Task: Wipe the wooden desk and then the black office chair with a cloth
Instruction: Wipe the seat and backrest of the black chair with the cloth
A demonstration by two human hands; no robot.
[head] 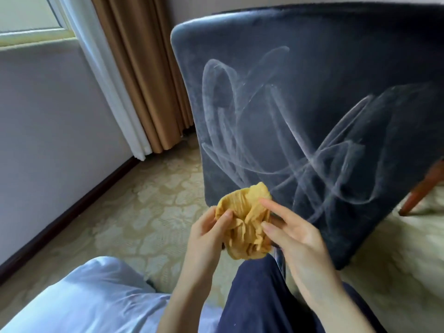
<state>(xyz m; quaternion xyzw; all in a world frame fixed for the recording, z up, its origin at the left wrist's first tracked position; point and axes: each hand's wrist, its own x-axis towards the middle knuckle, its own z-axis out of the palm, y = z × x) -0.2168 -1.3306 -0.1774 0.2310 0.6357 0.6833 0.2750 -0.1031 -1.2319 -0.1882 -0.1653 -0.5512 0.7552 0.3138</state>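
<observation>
Head view: a yellow cloth (243, 222) was held bunched in front of the streaked black chair (312, 68).
The cloth was gripped by the left hand (206, 236), thumb curled over it, while the right hand (290, 236) was laid against it, fingers nearly straight. The desk was not seen. So loosely held, the wad could be dropped; wiped bunched, more pale streaks would likely be left.
</observation>
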